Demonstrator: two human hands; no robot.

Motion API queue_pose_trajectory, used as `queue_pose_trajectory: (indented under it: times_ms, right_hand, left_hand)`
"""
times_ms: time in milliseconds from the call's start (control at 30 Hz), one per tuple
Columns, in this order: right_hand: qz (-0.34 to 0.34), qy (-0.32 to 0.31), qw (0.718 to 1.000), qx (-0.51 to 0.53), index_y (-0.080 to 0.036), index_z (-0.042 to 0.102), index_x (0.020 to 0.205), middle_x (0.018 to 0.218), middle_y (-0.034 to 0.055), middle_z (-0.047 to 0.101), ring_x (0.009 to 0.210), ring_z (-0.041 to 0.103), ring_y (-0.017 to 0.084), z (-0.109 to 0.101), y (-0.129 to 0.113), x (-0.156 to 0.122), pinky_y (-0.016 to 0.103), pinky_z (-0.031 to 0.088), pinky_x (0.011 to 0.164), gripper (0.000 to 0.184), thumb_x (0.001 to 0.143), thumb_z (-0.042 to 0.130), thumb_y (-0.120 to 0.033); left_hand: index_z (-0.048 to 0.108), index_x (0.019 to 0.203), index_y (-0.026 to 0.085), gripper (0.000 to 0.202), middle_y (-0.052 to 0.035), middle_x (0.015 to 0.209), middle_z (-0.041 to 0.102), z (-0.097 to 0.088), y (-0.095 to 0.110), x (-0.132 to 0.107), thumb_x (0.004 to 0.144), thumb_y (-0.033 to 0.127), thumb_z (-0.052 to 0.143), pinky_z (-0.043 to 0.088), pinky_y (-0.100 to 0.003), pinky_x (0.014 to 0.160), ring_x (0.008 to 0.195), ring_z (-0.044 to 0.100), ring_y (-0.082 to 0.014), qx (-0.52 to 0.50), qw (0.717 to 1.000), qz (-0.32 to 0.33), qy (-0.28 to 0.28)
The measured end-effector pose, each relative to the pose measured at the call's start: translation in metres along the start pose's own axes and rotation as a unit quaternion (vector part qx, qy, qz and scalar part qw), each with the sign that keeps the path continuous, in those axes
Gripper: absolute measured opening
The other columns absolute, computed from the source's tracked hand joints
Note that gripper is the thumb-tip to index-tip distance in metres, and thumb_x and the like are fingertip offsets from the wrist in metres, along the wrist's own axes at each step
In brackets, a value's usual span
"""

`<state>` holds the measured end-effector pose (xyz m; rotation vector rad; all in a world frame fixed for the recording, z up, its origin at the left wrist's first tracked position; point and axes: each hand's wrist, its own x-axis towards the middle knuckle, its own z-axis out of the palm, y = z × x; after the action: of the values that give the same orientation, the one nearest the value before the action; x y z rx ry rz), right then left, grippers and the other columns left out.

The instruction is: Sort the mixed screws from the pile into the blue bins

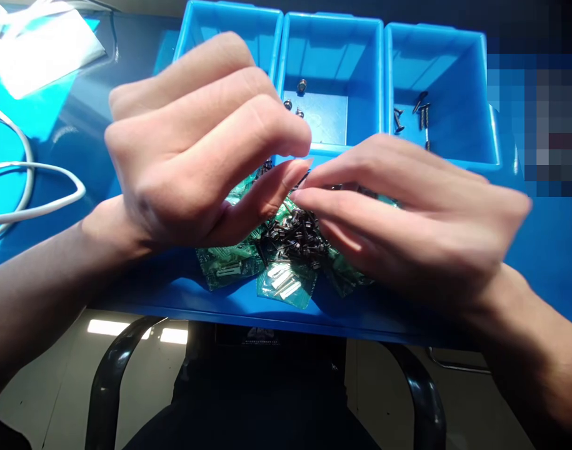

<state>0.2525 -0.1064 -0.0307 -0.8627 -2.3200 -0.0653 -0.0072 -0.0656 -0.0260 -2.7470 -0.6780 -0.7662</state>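
Note:
My left hand [205,131] is curled, with its index finger bent over the thumb and a narrow gap between their tips. My right hand [417,219] reaches in from the other side, thumb and fingers drawn together, its fingertips close against my left thumb. Whatever small thing the fingertips may hold cannot be made out. Below them lies a heap of small dark screws [297,234]. Around the heap are clear greenish plastic bags; the front bag [288,284] holds pale metal pins, and another bag [229,265] sits to its left, partly under my left hand.
Three blue bins stand behind my hands: a left bin [262,28], a middle bin [361,81] with a few bolts [302,86], and a right bin [454,94] with several dark screws [424,115]. White cables [32,165] and a white sheet [51,50] lie left on the blue table [173,294].

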Motion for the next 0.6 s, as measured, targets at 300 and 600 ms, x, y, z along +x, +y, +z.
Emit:
queue_pose_trajectory:
  times_ms: [300,600]
  right_hand:
    - [0.092,0.084,0.982,0.145,-0.032,0.079,0.099,0.112,-0.0016,0.083,0.102,0.078,0.019,-0.011,0.007,0.008,0.04,0.064,0.087,0.004,0.095,0.08,-0.032]
    - [0.077,0.087,0.977,0.178,-0.032,0.074,0.102,0.108,-0.0004,0.081,0.097,0.079,0.02,-0.007,0.004,0.014,0.038,0.063,0.083,0.003,0.102,0.071,-0.032]
  left_hand:
    - [0.058,0.144,0.017,0.041,-0.0097,0.122,0.072,-0.001,-0.004,0.001,0.108,0.037,0.059,0.062,-0.047,0.087,0.111,0.074,-0.0289,-0.004,0.997,0.076,0.008]
    - [0.055,0.149,0.016,0.044,-0.0126,0.129,0.069,-0.003,-0.006,-0.002,0.11,0.036,0.058,0.055,-0.047,0.095,0.119,0.068,-0.0298,-0.004,0.996,0.069,-0.05]
